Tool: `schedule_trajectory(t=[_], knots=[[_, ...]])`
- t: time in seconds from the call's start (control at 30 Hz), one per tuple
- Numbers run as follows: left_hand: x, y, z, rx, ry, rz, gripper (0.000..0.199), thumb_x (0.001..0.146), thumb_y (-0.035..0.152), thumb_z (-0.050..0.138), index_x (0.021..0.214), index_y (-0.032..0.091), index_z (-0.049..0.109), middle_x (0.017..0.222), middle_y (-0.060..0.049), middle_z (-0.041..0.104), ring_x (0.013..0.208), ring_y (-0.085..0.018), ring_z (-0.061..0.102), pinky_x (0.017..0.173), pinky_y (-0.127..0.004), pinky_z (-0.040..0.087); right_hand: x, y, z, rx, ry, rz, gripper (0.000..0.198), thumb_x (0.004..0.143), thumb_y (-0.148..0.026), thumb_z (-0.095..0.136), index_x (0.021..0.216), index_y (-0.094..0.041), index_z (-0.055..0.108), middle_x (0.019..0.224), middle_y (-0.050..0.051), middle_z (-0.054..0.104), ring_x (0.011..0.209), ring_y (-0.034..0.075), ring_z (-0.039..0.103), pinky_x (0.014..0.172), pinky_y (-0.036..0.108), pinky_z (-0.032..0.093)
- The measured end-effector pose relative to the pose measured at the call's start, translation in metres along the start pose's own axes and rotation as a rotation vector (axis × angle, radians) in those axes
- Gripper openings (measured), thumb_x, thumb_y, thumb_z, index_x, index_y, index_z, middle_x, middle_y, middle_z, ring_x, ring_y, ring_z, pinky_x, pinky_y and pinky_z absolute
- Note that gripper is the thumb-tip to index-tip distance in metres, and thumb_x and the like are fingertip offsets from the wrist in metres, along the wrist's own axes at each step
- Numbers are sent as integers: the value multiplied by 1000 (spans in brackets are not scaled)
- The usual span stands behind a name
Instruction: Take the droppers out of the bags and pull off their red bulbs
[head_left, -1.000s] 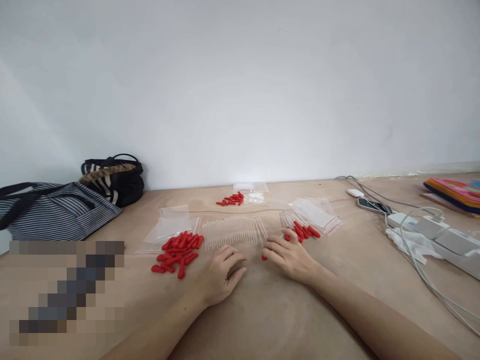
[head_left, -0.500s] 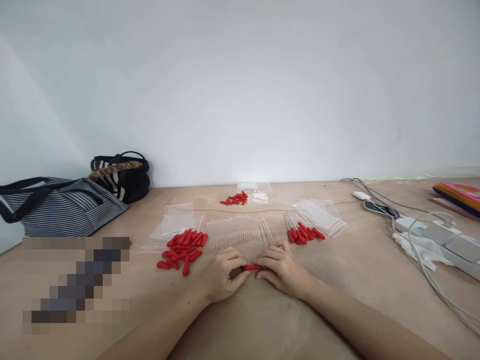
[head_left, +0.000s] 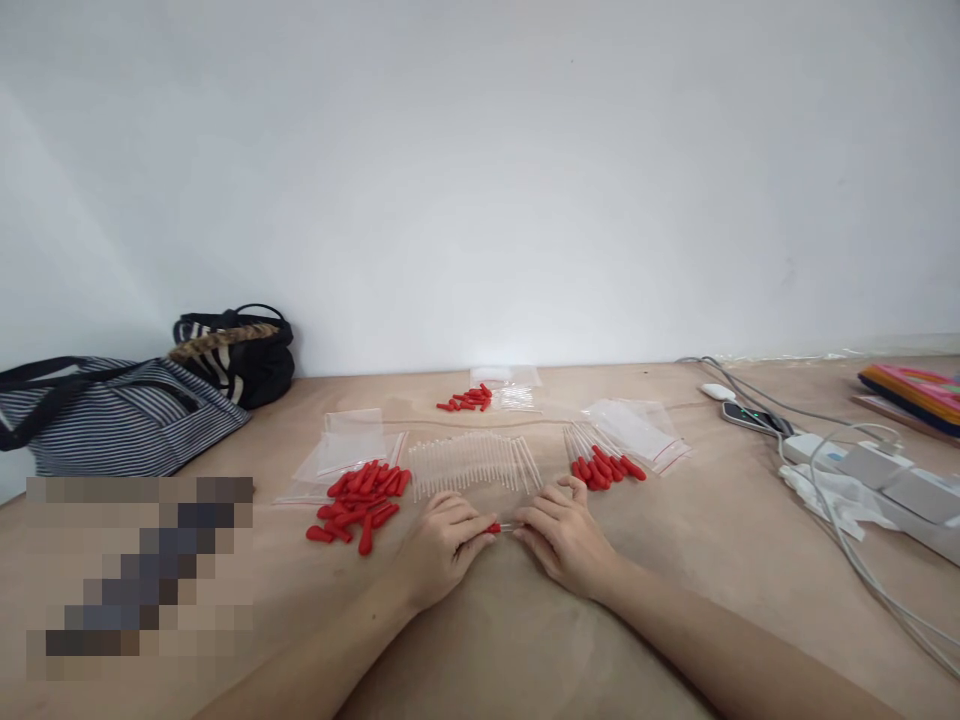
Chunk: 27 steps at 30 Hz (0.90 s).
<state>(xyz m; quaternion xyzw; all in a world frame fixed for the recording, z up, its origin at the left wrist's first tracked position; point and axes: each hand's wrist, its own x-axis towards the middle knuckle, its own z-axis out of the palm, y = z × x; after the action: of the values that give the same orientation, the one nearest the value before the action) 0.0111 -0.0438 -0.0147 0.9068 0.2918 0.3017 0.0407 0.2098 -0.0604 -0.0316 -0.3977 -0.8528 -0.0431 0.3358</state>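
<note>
My left hand (head_left: 444, 545) is closed on a red rubber dropper bulb (head_left: 493, 528), mostly hidden by the fingers. My right hand (head_left: 564, 530) pinches a thin clear dropper tube (head_left: 507, 527), whose left end meets the bulb's mouth. How deep the tube sits cannot be made out. Beyond the hands lies a row of clear dropper tubes (head_left: 469, 465). Left of it is a pile of loose red bulbs (head_left: 367, 495). Right of the row, several droppers with red bulbs fitted (head_left: 604, 468) lie together, bulbs towards me.
Clear zip bags lie at left (head_left: 349, 440) and right (head_left: 637, 430). Smaller red bulbs (head_left: 469, 400) and thin tubes (head_left: 517, 396) lie at the back. A striped bag (head_left: 135, 415) stands left; a power strip (head_left: 870, 470) with cables lies right. A blurred patch (head_left: 142, 570) covers something front left.
A short length of clear tube now shows between my hands, where the red bulb spanned the gap before. The view has shifted slightly; the piles look the same.
</note>
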Motion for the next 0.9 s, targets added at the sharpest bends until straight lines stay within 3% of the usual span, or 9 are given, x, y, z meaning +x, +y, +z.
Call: schedule_trajectory(t=[0.1,0.27,0.47,0.73,0.9], knots=[[-1,-1,0,38,-3,7,19,84,20,49,95,22,64,76,-1,68,75,-15,60,84,-40,43,1,-1,1,-55,64,-72,17,86,-27,46,93,-24,61,63,-2,60,70,13,47,85,37,16],[-5,-1,3,42,-31,39,22,86,17,44,97,19,62,90,-3,69,86,-18,63,92,-46,41,-1,-1,1,-40,29,-92,17,85,-25,46,83,-24,63,56,-4,54,69,11,46,84,37,16],[-7,3,4,-32,-21,15,26,87,16,38,90,16,64,88,-4,70,86,-16,64,83,-30,51,-3,2,3,2,-29,-76,17,84,-25,47,80,-24,64,54,-3,53,71,12,45,84,38,17],[-10,-2,0,-31,-31,-60,27,86,18,40,90,17,67,92,-4,70,88,-16,64,83,-28,52,-6,6,0,83,34,-73,21,84,-24,47,71,-21,63,52,-3,51,71,13,44,83,38,19],[-13,-7,-4,-7,-7,-146,22,84,21,46,94,17,66,96,-5,68,87,-17,64,78,-27,53,-12,15,-3,51,120,20,20,85,-20,43,90,-21,63,63,0,56,70,13,43,80,35,22]])
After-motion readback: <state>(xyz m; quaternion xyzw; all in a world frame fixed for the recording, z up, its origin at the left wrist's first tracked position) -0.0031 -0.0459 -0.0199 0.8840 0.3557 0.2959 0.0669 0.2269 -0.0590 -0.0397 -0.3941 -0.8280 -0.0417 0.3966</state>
